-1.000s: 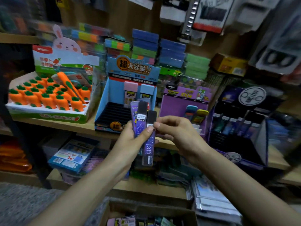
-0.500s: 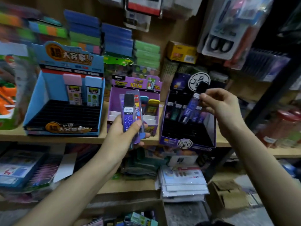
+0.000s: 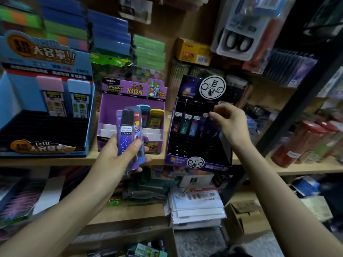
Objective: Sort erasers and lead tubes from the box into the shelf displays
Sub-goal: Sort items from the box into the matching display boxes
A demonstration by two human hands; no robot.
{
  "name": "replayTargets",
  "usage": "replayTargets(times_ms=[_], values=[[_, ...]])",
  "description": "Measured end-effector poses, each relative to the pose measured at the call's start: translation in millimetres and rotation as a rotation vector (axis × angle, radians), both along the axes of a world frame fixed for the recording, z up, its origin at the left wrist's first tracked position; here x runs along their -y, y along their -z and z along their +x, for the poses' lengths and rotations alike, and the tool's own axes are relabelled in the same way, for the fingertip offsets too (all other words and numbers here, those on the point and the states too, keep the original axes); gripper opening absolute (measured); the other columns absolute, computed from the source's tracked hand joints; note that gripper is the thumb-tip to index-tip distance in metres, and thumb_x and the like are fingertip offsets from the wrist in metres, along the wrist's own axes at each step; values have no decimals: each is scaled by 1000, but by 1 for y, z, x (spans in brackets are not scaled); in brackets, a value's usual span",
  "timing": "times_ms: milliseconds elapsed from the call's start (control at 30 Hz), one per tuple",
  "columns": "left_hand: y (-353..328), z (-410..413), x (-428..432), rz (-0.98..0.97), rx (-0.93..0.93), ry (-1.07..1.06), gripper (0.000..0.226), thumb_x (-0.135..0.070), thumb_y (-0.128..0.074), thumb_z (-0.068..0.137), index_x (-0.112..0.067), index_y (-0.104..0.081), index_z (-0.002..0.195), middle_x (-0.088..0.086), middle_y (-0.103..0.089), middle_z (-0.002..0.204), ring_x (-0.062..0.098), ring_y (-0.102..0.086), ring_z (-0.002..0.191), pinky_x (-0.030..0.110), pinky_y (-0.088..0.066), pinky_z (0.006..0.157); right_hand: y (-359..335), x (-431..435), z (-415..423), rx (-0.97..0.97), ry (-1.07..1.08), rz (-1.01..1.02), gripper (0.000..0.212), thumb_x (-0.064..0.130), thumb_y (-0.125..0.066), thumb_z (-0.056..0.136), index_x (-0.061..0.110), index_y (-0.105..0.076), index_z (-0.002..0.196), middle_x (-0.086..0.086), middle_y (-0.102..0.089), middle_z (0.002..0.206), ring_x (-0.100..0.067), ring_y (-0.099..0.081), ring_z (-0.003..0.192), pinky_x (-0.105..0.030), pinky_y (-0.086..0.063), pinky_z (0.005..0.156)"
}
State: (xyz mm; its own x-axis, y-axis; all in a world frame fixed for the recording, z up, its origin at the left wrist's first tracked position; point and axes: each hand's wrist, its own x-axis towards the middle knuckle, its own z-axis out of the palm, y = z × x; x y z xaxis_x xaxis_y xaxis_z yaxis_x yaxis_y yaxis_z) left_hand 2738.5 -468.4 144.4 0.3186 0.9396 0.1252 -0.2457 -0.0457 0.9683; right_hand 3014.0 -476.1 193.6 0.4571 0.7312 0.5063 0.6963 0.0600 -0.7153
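Tubes [image 3: 185, 125] are standing rowed in the dark starry cardboard display box [image 3: 196, 165] under my right hand [image 3: 230, 123], which is pinching the rightmost purple lead tube [image 3: 213, 129]; my left hand [image 3: 115, 156] is gripping several flat plastic tubes [image 3: 126, 138].

Wooden shelf [image 3: 297, 168], blue display [image 3: 44, 115], purple display [image 3: 115, 104], dark display [image 3: 196, 145], red-lidded jars [image 3: 297, 143]

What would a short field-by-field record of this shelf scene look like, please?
left hand: holds a few lead tubes upright, in front of the purple display
right hand: pinches the top of one tube at the right end of a standing row
dark display: holds that row at its back; front slots empty
blue display: far left, most slots empty
box: at the bottom edge, more stock inside
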Motion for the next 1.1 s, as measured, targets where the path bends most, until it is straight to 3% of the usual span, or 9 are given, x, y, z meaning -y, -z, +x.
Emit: replayTargets(times_ms=[133, 300, 400, 533, 700, 767, 900, 1000, 1100], values=[[3, 0, -1, 4, -5, 5, 17, -26, -55, 86, -29, -55, 102, 2, -74, 89, 18, -72, 76, 21, -56, 52, 11, -6, 3, -45, 35, -82, 9, 7, -67, 84, 14, -63, 88, -8, -66, 84, -26, -66, 81, -43, -56, 79], [2, 3, 3, 10, -16, 32, 31, -36, -57, 74, -29, -55, 104, 0, -74, 88, 16, -73, 76, 19, -54, 51, 15, -11, 5, -31, 95, -132, 13, 14, -68, 85, 6, -67, 96, -12, -70, 87, -28, -67, 83, -47, -54, 83], [1, 4, 5, 13, -13, 43, 37, -38, -58, 72, -27, -55, 107, 2, -74, 90, 17, -73, 77, 19, -53, 52, 10, -5, -2, 82, 170, -186, 19, 18, -65, 87, 3, -65, 98, -12, -69, 89, -28, -65, 87, -39, -51, 84], [1, 4, 7, 19, -24, 62, 40, -40, -59, 71, -26, -56, 109, 3, -73, 91, 18, -72, 79, 21, -55, 56, -13, 12, -39, 286, 198, -4, 10, 22, -57, 92, 12, -58, 93, 2, -61, 82, -20, -58, 80, -32, -45, 73], [3, 5, 11, -9, -45, 99, 25, -27, -58, 82, -25, -54, 107, -1, -73, 80, 18, -72, 69, 21, -50, 46, -17, 31, -115, -139, -357, -186, 22, 42, -63, 85, 21, -59, 84, 5, -61, 71, -10, -57, 65, -32, -48, 59], [5, 5, 17, -11, -55, 129, 22, -17, -57, 88, -26, -52, 108, -4, -72, 78, 17, -71, 66, 19, -45, 42, -6, 33, -136, -262, -400, -284, 32, 44, -70, 78, 19, -53, 89, 2, -56, 69, -15, -55, 63, -40, -50, 61], [9, 4, 27, 12, -106, 146, 27, -12, -57, 90, -25, -48, 111, -3, -67, 77, 12, -65, 64, 20, -43, 43, 6, 33, -146, -319, -378, -348, 36, 27, -76, 76, 22, -42, 83, 4, -48, 62, -16, -51, 59, -38, -46, 62], [8, 10, 31, 9, -97, 128, 25, -16, -59, 89, -25, -46, 107, 1, -62, 77, 10, -60, 59, 20, -42, 42, 6, 37, -144, -518, -409, -329, 26, 11, -72, 80, 15, -47, 85, 2, -50, 60, -9, -52, 47, -24, -45, 47], [5, 20, 33, -72, -45, 90, 20, -37, -52, 88, -29, -46, 106, -3, -63, 74, 6, -62, 58, 19, -43, 44, 5, 44, -140, -778, -467, -323, 14, 6, -67, 84, 9, -53, 85, -3, -57, 60, -18, -49, 46, -27, -38, 47]])
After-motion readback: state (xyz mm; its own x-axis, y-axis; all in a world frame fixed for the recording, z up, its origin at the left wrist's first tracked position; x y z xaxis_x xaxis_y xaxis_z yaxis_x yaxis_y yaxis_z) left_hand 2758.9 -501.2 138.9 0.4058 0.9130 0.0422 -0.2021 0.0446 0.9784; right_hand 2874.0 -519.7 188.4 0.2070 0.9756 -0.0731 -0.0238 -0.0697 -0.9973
